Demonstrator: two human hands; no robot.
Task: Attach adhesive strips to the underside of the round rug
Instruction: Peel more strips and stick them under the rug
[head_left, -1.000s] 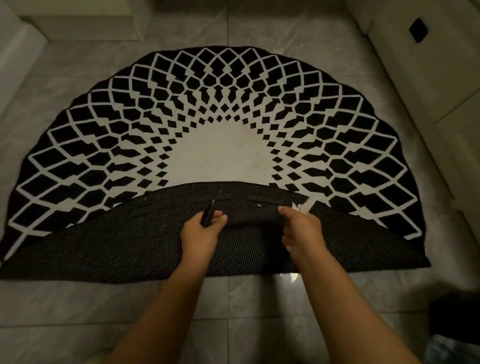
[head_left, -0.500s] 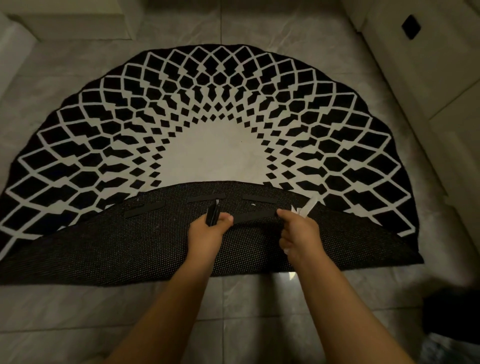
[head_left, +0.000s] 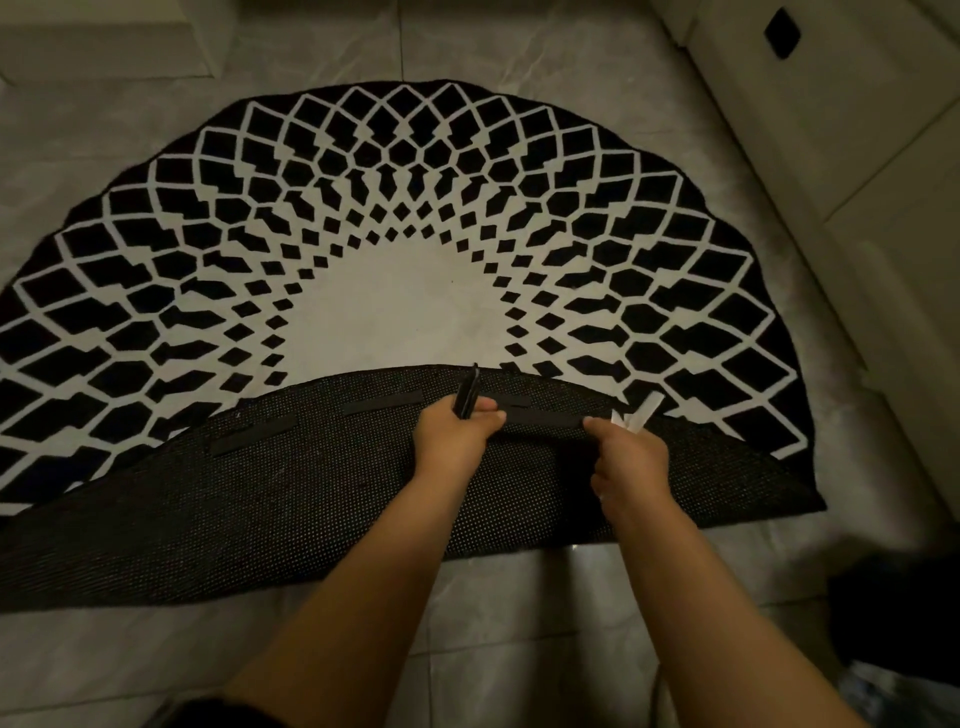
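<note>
The left hand pinches a small bunch of spare black strips that stand up from its grip, and its thumb and fingertips also press down on the left end of the strip now being laid. The right hand pinches that strip's right end, with white backing paper sticking up out of the same grip. Between the two hands the strip runs left to right, its long axis roughly following the curved edge of the folded-over flap and lying just inside that edge. It seems to lie flat on the dotted underside of the rug, though how firmly it sticks cannot be told. The next move is probably a press along that axis, and each hand sits at one end, so either could sweep inward. Three more strips lie on the flap: two to the left and one just above the strip in hand. The rug is folded in half on the tiled floor.
</note>
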